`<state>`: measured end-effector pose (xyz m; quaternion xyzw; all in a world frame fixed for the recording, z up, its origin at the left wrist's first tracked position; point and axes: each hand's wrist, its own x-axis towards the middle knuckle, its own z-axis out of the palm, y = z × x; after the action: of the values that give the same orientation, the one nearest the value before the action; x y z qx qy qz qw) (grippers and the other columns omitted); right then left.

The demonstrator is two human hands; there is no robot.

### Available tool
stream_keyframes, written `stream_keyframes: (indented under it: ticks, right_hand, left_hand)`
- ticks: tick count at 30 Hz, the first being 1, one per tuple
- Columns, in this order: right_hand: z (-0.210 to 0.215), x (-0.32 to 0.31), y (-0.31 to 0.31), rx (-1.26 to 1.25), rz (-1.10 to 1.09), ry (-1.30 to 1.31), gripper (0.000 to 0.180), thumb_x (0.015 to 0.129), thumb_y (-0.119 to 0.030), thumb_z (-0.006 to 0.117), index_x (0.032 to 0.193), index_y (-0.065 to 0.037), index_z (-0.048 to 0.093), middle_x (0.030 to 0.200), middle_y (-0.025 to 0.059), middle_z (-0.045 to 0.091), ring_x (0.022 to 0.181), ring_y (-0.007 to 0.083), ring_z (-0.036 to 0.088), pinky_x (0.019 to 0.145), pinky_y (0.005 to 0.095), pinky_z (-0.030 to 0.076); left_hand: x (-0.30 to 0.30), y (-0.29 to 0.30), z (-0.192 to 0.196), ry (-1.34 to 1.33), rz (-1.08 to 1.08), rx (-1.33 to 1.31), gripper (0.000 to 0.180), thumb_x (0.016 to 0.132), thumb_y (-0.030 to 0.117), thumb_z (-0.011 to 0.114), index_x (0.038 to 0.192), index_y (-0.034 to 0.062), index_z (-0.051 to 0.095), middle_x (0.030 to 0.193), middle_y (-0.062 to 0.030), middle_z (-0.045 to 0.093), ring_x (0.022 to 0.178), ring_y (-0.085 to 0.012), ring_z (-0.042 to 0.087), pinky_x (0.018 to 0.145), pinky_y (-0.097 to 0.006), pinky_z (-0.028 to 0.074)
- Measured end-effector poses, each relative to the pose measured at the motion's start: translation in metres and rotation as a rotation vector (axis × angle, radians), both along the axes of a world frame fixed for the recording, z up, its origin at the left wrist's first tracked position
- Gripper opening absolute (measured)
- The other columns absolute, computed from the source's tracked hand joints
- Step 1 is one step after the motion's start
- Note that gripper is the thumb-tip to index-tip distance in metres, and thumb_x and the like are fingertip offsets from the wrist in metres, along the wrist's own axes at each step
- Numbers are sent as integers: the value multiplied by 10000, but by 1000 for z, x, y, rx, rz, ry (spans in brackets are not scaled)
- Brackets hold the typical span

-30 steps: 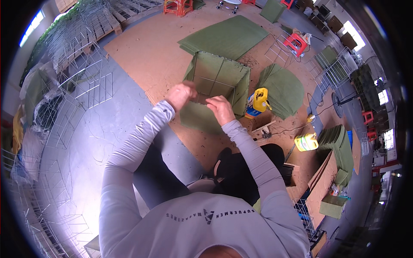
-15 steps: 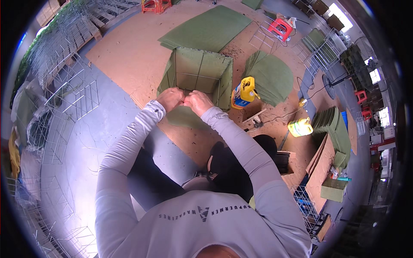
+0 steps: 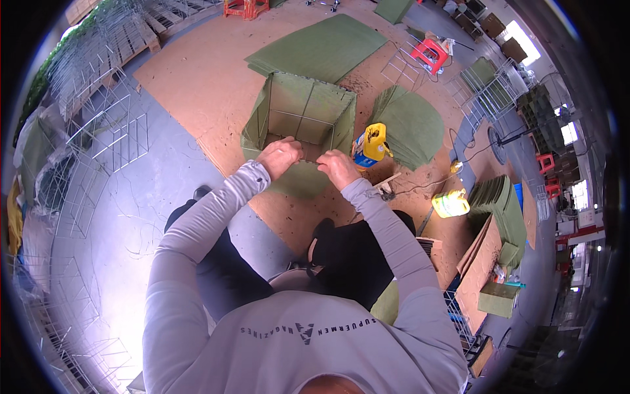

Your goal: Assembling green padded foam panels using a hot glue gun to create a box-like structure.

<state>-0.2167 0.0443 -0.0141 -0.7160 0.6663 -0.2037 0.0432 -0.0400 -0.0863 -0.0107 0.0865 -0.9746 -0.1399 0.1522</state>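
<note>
A: Where are the hands?
B: Both are at the near rim of the green box (image 3: 303, 117), an open-topped box lined with green felt over a wire frame, standing on the brown board floor (image 3: 197, 72). The left hand (image 3: 279, 157) is closed in a fist on the rim wire, and the right hand (image 3: 338, 168) is pinched shut on the same wire just beside it

A: Are the hands touching?
B: Near each other, with a short stretch of wire showing between them

A: What lies around the box?
B: A yellow jug (image 3: 371, 144) stands just right of it, in front of a curved green sheet (image 3: 413, 121). A flat green mat (image 3: 321, 47) lies behind the box, and wire panels (image 3: 125, 134) lean on the grey floor to the left. A red stool (image 3: 433, 52) is well apart, toward the back
</note>
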Motion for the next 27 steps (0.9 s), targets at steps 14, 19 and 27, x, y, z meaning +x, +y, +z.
stream_keyframes:
  ticks: [14, 19, 27]
  right_hand:
    - [9, -3, -5, 87, 167, 94, 155, 725, -136, 698, 745, -22, 595, 745, 137, 573, 786, 342, 572, 686, 428, 459]
    - [10, 22, -1, -49, 86, 122, 210, 693, -162, 724, 792, -28, 595, 776, 123, 557, 792, 315, 563, 688, 409, 467]
    - [2, 22, -11, -122, 118, 64, 109, 773, -110, 636, 798, -15, 589, 767, 137, 524, 778, 329, 541, 666, 431, 445]
  left_hand:
    - [-18, 5, -20, 99, -60, 24, 123, 662, 84, 678, 739, 24, 603, 826, -94, 563, 886, -296, 553, 753, -378, 483]
    - [-17, 0, -23, 187, -61, 30, 111, 624, 99, 679, 676, 28, 610, 797, -89, 572, 873, -291, 556, 742, -367, 492]
    - [-21, 10, -24, 154, 23, -17, 125, 608, 112, 690, 666, 29, 617, 808, -91, 586, 856, -285, 569, 751, -364, 490]
